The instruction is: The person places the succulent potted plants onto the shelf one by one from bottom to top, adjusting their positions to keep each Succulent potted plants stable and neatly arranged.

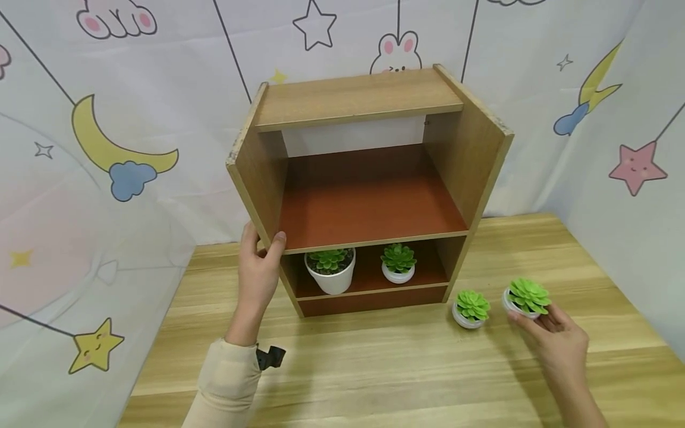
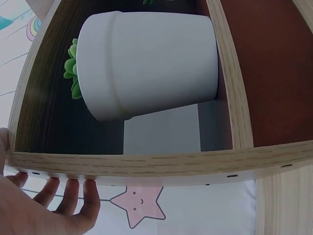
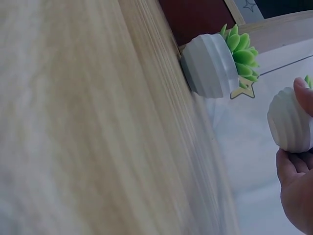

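My left hand (image 1: 259, 267) grips the left side panel of a small wooden shelf unit (image 1: 353, 98), thumb at the front edge by the middle board and fingers along the outer face. In my right hand (image 1: 562, 342) is a small potted succulent (image 1: 527, 296), pinched by its white ribbed pot (image 3: 289, 122) and held up over the table. A second small succulent (image 1: 471, 307) stands on the table just left of it, near the unit's lower right corner. On the lower shelf sit a larger white pot with a succulent (image 1: 333, 278) and a small potted succulent (image 1: 398, 264).
The upper compartment's red-brown board (image 1: 369, 199) bears nothing. Around the unit lies the wood-grain table (image 1: 385, 368). White cloth (image 1: 198, 59) with cartoon moons, stars and rabbits hangs behind and at the sides. A black strap (image 1: 272, 358) is at my left wrist.
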Motion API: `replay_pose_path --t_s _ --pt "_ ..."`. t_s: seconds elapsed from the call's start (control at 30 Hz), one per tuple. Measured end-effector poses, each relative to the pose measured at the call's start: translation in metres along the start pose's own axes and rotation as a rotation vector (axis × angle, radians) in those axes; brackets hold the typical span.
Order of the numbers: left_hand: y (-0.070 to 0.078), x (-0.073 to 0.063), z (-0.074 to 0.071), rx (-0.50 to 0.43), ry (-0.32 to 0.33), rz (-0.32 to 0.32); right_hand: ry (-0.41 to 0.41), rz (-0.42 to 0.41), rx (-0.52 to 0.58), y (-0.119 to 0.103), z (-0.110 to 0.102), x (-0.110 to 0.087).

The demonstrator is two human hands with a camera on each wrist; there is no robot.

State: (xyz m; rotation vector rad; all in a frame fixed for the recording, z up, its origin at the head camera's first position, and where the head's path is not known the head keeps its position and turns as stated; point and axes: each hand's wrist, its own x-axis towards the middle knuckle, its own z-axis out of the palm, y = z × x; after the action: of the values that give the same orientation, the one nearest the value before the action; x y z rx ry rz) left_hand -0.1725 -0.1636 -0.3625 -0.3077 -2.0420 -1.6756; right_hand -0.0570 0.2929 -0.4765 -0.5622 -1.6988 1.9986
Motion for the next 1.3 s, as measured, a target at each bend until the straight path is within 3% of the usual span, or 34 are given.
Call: replay_pose_path --t_s 0.23,0.6,0.9,1.3 --pt "0.001 -0.001 0.000 0.010 -0.001 0.001 0.020 0.002 0.017 -0.005 0.005 -0.002" --pt "0.000 0.000 -0.001 -0.003 -0.001 -0.003 -0.001 -0.059 0.059 -0.018 0.017 -0.009" --pt "0.001 0.000 0.000 -0.001 -0.006 -0.023 0.001 -0.037 0.039 -0.026 0.025 -0.015" --pt "-0.001 0.000 0.000 -0.009 0.006 0.025 0.002 0.000 -0.010 -0.031 0.032 -0.022"
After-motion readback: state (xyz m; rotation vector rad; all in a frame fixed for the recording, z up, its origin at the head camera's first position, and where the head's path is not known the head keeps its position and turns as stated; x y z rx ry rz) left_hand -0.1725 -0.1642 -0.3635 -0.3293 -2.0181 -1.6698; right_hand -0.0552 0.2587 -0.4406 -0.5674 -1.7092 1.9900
